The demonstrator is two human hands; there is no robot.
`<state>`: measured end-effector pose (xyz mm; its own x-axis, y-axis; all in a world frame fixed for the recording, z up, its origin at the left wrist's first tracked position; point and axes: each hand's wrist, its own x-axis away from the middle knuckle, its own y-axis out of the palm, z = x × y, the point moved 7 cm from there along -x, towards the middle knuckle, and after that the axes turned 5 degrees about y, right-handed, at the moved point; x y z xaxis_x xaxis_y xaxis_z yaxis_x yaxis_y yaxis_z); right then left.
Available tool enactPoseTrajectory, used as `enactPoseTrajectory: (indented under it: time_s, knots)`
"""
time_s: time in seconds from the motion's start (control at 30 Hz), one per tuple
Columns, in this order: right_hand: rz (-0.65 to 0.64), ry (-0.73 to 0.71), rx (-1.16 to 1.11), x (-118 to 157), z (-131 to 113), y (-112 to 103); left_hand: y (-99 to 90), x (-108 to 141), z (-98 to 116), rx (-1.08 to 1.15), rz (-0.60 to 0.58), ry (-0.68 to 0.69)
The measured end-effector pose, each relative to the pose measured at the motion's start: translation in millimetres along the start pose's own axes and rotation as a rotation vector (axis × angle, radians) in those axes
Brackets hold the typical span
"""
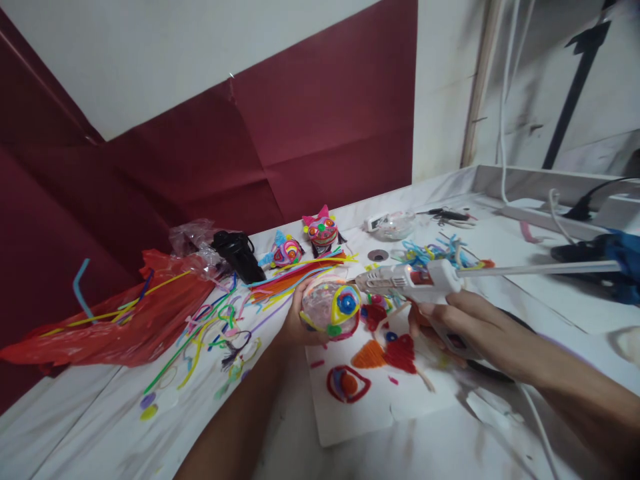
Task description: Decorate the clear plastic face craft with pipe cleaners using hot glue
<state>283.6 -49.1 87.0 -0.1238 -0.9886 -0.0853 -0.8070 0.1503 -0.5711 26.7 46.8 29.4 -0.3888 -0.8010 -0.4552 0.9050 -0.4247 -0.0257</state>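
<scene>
My left hand [295,323] is closed round a clear plastic ball [320,305], which carries a blue and yellow eye of pipe cleaner, a green nose and a red rim below. In my right hand [475,327] is a white hot glue gun [415,280], gripped by its handle. A long glue stick [540,269] juts from its back. The gun's nozzle points at the top right of the ball; whether they touch I cannot tell. Below lies a white sheet [360,423] with a red-rimmed eye [347,385], an orange triangle [369,355] and red pieces [401,353].
Two decorated figures [321,230] stand by the maroon paper backdrop. Loose pipe cleaners [210,340] and a red plastic bag [150,320] spread over the left side. A black object [239,255] stands behind them. Blue strands [435,252] lie at the right, near a power strip [530,213].
</scene>
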Motion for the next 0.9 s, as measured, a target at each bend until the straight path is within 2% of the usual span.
enactPoseTrajectory:
  time_s: [0.1, 0.33, 0.67, 0.9]
  knots:
    - [-0.051, 0.004, 0.007, -1.0, 2.7, 4.7, -1.5, -1.4, -1.4, -0.004, 0.016, 0.026]
    - [-0.094, 0.007, -0.019, -2.8, 9.3, 10.2, 6.2, -6.5, -3.4, 0.019, -0.079, 0.081]
    - [-0.072, 0.066, 0.004, 0.9, 14.5, 12.2, 23.5, -4.0, 5.2, 0.029, -0.144, 0.02]
    - [-0.051, 0.053, 0.021, 2.8, 10.7, 11.2, 22.6, -5.6, 3.7, 0.034, -0.16, 0.025]
